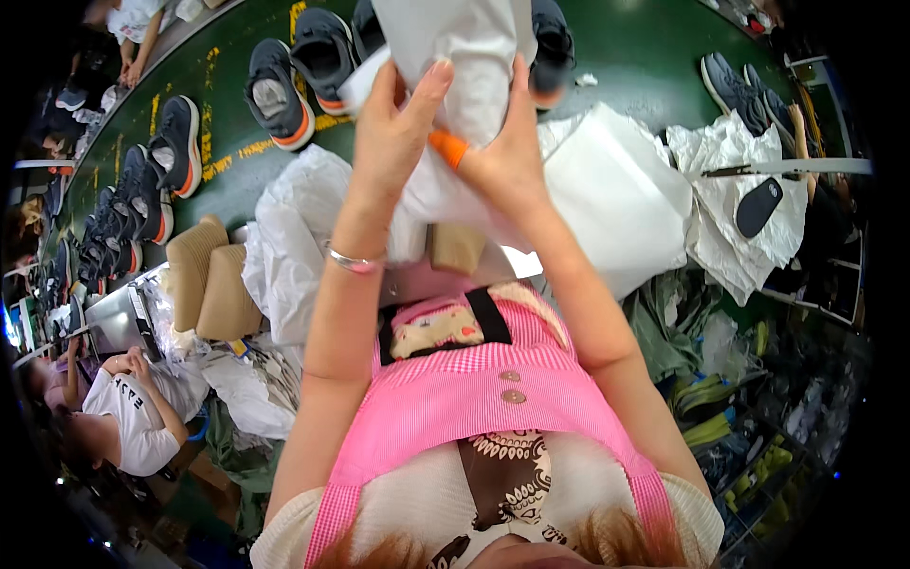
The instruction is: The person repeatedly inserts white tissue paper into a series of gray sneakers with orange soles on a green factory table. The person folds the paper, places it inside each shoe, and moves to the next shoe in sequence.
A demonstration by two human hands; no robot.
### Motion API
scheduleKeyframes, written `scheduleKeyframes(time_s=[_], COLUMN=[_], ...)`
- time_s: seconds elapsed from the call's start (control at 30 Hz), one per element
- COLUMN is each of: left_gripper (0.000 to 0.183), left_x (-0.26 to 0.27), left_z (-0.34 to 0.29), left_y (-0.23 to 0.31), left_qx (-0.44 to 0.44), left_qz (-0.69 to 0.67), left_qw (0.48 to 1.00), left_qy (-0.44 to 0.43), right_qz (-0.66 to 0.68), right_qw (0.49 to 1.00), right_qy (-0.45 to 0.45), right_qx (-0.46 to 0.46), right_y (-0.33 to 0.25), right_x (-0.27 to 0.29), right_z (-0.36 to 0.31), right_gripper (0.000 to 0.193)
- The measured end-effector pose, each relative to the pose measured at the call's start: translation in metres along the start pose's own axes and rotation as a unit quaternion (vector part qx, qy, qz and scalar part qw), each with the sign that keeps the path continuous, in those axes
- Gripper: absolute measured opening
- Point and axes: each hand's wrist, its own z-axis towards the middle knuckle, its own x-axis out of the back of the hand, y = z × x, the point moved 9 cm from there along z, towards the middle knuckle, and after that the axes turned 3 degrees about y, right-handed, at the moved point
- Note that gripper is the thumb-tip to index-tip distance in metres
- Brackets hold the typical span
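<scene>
Both my hands are raised in front of me at the belt, gripping a sheet of white paper that is partly gathered between them. My left hand, with a bracelet at its wrist, presses the paper's left side with thumb and fingers. From the right, my right hand wraps its edge, an orange finger cot on the thumb. Whether anything is inside the paper is hidden. Beyond it stand dark grey shoes with orange soles, among them a shoe with paper stuffed inside.
White paper sheets lie to my right, crumpled paper to my left. Beige shoe-shaped forms stand at the left edge. On the green belt rest more shoes. A dark insole lies on paper. Other people sit at left.
</scene>
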Motion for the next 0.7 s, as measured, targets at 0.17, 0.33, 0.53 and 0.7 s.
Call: scheduleKeyframes(time_s=[0.17,0.33,0.53,0.7], left_gripper=[0.046,0.042,0.042,0.036], left_x=[0.012,0.02,0.03,0.006], left_z=[-0.002,0.004,0.002,-0.022], left_y=[-0.007,-0.004,-0.008,-0.019], left_qx=[0.038,0.048,0.083,0.078], left_qz=[-0.203,-0.387,-0.11,-0.09], left_qw=[0.969,0.91,0.984,0.987], left_qy=[0.133,0.14,0.116,0.111], right_qz=[0.141,0.469,0.15,0.015], right_qw=[0.987,0.856,0.988,0.971], right_qy=[-0.079,-0.093,-0.005,0.109], right_qx=[-0.025,-0.197,0.044,0.213], right_y=[0.003,0.016,0.014,-0.046], right_x=[-0.025,-0.038,0.012,0.016], right_z=[-0.009,-0.024,0.002,0.035], right_gripper=[0.1,0.056,0.028,0.032])
